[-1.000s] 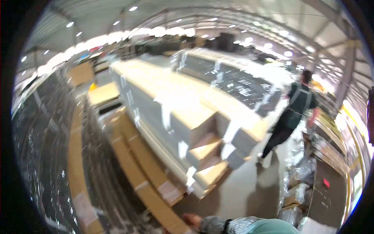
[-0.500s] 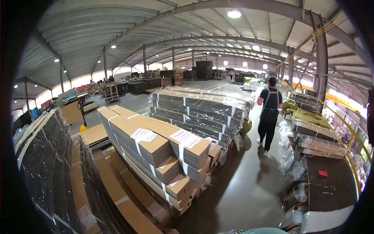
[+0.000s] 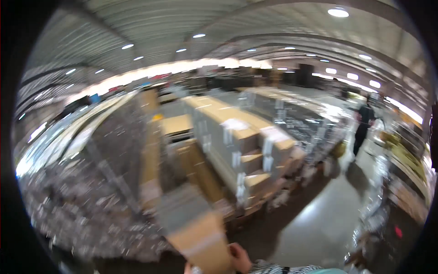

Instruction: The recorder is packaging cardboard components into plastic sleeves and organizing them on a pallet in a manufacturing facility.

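Both my hands are at the bottom of the view, on a strapped cardboard bundle (image 3: 205,235) with a brown face, a grey section and a white band across it. My right hand (image 3: 240,258) closes round its right edge. Only a few fingers of my left hand (image 3: 187,268) show at its left edge, closed against it. The bundle tilts up and away from me, blurred by motion. Just beyond it lies a stack of long brown cardboard packs (image 3: 214,109) with white straps and white labels.
To the left stand dark stacks in clear plastic film (image 3: 114,155). Another film-wrapped stack (image 3: 292,109) is behind the cardboard packs. A grey floor aisle (image 3: 315,228) runs ahead, where a person in dark clothes (image 3: 363,123) walks. Wrapped goods (image 3: 406,160) line the right side.
My view has swung to the left and blurred. Both hands have come into view with the cardboard bundle between them. The person in the aisle is farther away.
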Demonstrator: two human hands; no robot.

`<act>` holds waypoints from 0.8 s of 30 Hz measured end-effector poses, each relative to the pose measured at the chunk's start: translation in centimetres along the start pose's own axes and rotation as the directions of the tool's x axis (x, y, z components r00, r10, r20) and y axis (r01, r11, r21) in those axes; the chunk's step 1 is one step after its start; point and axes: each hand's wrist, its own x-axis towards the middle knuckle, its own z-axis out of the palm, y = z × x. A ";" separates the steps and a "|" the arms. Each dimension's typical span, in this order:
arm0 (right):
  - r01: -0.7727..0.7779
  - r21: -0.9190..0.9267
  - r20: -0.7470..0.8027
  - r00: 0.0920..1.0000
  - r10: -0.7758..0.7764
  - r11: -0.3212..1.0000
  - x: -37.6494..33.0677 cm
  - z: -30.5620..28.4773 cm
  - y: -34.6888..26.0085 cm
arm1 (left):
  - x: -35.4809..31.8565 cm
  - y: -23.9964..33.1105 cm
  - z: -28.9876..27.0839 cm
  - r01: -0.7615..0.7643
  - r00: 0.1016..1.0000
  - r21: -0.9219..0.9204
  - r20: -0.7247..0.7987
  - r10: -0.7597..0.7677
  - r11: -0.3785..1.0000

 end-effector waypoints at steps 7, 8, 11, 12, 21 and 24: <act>-0.213 0.211 0.282 0.948 0.149 0.954 -0.5 1.2 8.1 | -1.2 -5.9 -5.0 0.155 0.985 0.607 -0.034 -0.170 0.779; -0.493 0.457 0.338 0.866 0.368 0.740 0.4 2.2 7.6 | -1.3 -5.8 -5.2 0.102 0.994 0.581 -0.096 -0.057 0.808; -0.056 0.071 0.286 0.958 0.034 0.996 0.4 4.1 4.3 | -2.5 -1.2 -6.1 -0.091 0.970 0.445 -0.162 0.180 0.891; -0.259 0.148 0.273 0.938 0.212 0.955 0.4 4.4 4.0 | -3.3 -2.5 -6.1 -0.057 0.971 0.421 -0.189 0.149 0.905; 0.192 -0.188 0.296 0.946 -0.131 0.963 -0.2 5.3 5.2 | -7.7 2.7 -8.2 -0.085 0.970 0.367 -0.182 0.161 0.927; 0.353 -0.300 0.517 0.841 -0.160 0.886 1.3 4.7 6.6 | -5.6 -4.3 -11.6 -0.167 0.985 0.397 0.094 0.142 0.902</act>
